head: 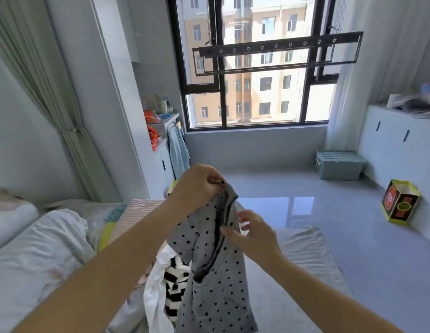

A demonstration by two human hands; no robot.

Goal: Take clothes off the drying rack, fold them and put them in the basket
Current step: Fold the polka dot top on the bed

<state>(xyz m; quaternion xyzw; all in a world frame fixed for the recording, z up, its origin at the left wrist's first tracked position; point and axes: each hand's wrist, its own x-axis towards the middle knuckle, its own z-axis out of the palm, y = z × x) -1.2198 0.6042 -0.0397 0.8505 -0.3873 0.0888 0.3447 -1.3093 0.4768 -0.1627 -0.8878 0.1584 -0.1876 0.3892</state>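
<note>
Hanging vertically, neckline up: dotted shirt (216, 284) | left hand (197, 186) grip pinching its top | right hand (252, 233) grip released

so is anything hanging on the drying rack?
No: the drying rack by the window is bare; the left hand holds up the grey dotted garment.

Both bare forearms reach forward and inward. The left hand (197, 186) is raised, fingers curled, pinching the top of a grey dotted shirt (216, 280). The right hand (253, 233) sits lower, fingers loosely spread beside the shirt's neckline.
</note>
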